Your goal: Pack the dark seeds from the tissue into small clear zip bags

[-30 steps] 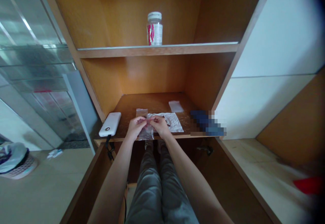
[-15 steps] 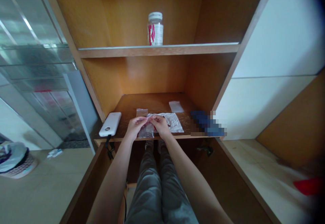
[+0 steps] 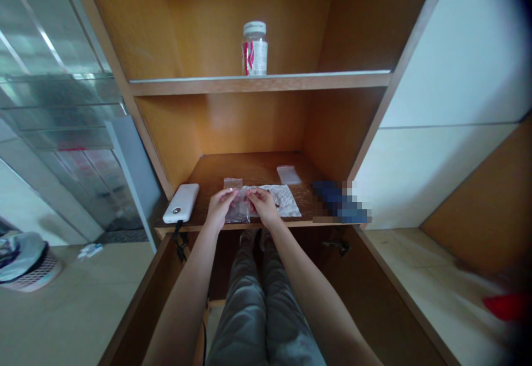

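Observation:
Both hands hold a clear plastic zip bag [image 3: 238, 211] by its top edge, low over the front of the wooden shelf. My left hand [image 3: 220, 206] pinches the left side of the edge. My right hand [image 3: 261, 202] pinches the right side, a short gap away. Behind the left fingers lies another clear zip bag [image 3: 233, 183]. A crumpled white sheet [image 3: 287, 202] lies partly under my right hand, with a small dark item on it that I cannot make out. Farther back is a flat whitish zip bag [image 3: 288, 175].
A white power bank [image 3: 182, 202] with a black cable stands at the shelf's left front. A blurred dark blue object [image 3: 338, 200] lies at the right. On the upper shelf is a clear jar [image 3: 255, 50] with a white lid. Cabinet doors [image 3: 141, 294] hang open below.
My fingertips have moved slightly apart along the bag's top edge, and the edge is spread wider between them. The other things stay where they were.

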{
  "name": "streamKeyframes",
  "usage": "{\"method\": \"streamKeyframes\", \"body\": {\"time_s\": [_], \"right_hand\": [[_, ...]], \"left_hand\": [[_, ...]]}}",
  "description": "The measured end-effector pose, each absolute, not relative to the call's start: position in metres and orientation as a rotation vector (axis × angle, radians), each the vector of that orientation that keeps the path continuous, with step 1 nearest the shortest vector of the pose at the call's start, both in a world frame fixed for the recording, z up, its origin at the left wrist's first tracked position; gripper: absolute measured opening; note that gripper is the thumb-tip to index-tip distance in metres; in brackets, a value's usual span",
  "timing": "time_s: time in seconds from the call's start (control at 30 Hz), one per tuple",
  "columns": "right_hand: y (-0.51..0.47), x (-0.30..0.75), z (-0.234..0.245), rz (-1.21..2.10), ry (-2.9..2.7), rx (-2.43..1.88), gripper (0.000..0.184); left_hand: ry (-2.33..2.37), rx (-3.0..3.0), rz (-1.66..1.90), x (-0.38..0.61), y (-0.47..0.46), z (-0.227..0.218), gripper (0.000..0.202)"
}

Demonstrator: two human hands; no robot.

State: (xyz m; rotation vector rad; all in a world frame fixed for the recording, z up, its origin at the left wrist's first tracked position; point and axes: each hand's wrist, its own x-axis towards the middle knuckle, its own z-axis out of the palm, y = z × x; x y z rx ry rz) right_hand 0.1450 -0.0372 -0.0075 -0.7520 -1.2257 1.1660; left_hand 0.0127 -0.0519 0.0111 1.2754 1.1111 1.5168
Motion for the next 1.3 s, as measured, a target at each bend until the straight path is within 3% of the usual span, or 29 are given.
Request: {"method": "streamKeyframes", "body": {"time_s": [1.3], "right_hand": [[-0.038,0.145,-0.003,1.205,-1.103,-0.781,0.034]], "left_hand": [[1.035,1.361,1.509,0.015,-0.063,0.020,0.042]]}}
